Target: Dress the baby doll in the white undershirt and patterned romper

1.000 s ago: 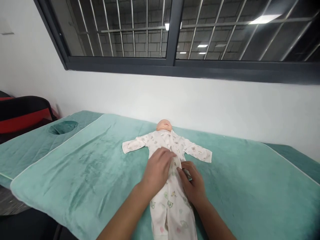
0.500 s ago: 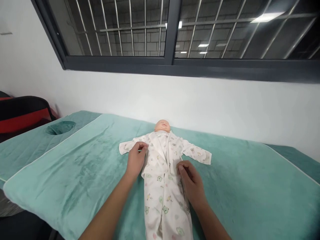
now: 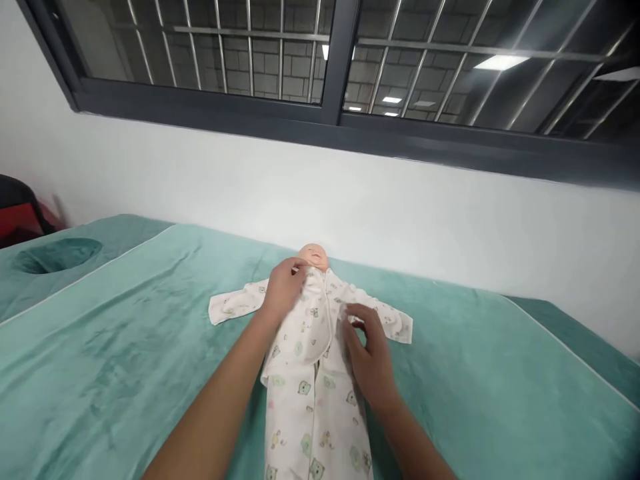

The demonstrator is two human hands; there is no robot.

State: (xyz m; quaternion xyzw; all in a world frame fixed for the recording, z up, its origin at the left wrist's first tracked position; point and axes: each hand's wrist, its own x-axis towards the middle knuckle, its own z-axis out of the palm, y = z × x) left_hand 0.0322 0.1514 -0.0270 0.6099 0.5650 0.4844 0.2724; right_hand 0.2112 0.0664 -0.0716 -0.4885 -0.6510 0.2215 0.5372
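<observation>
A baby doll (image 3: 314, 255) lies on its back, its head toward the wall. It wears a white long-sleeved baby top (image 3: 305, 327) and matching trousers (image 3: 310, 420), both printed with small animals. One front panel of the top lies over the chest, its curved edge along the middle. My left hand (image 3: 286, 288) is closed at the collar, just below the doll's chin, fingertips pinched on the cloth. Lower on the other side, my right hand (image 3: 369, 350) has thumb and forefinger together at the top's side, a bit of cloth between them. Both sleeves stretch outward.
A teal plush cover (image 3: 465, 373) lies over the bed. There is a round hole (image 3: 59, 255) in the bed at the left. Behind stands a white wall (image 3: 225, 180) with a barred window (image 3: 330, 80). A red and black chair (image 3: 20, 217) shows at the far left.
My left hand has moved up to the collar, and my right hand has risen along the top's side. The front panel now lies across the chest, where the neckline was open. The view has shifted.
</observation>
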